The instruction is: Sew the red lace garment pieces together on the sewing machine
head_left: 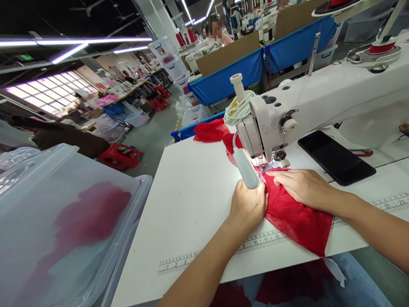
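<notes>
A piece of sheer red fabric [298,217] with a lace-like pattern lies under the needle area of a white sewing machine [335,85], and its near corner hangs over the table edge. My left hand [249,202] is closed on the fabric's left edge, just in front of the presser foot [262,168]; its fingertips are partly hidden by a grey lamp [246,168]. My right hand [297,185] lies on top of the fabric, fingers stretched toward the needle and pressing the cloth. More red fabric [209,130] lies behind the machine head.
A black phone [335,157] rests on the machine bed, with red-handled snips [362,152] beside it. Printed rulers [255,243] run along the white table [179,204]. At left stands a translucent plastic bin [79,213]; a red stool [121,156] is behind it. Other people sit farther back.
</notes>
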